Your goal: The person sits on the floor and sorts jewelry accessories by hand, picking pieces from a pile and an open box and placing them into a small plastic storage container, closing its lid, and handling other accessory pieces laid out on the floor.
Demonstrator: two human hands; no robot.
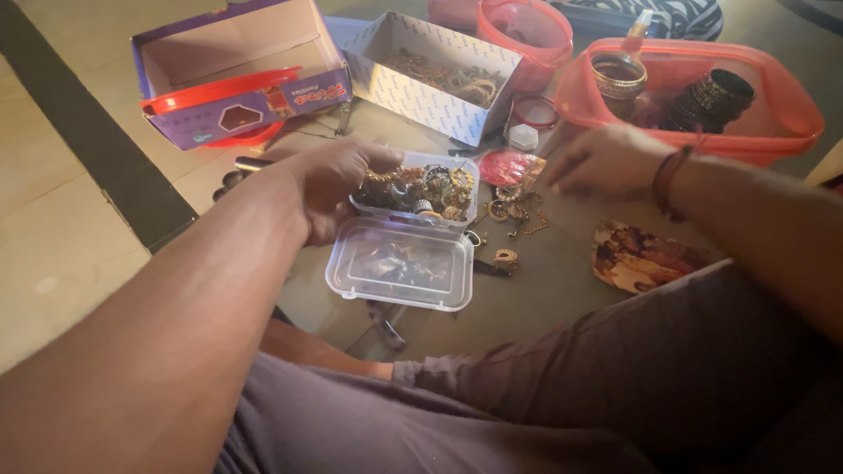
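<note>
- Clear plastic box (420, 189) of jewellery: left hand (332, 186) grips its left rim.
- Its open lid (399, 263) lies just below that grip.
- Right hand (604, 160) hovers, fingers loosely curled and holding nothing, over loose jewellery (514, 207); bare floor (562, 281) lies beneath.

Jewellery boxes spread on the floor before us

We see the small clear box (420, 189) of jewellery at the centre, its lid (399, 263) lying just in front, our left hand (329, 189) on its left side. Loose pieces (514, 209) lie to its right, under our right hand (606, 162). Behind stand two cardboard boxes (237, 75), side by side, and far right a tub (773, 118) holding bangles (709, 101).
</note>
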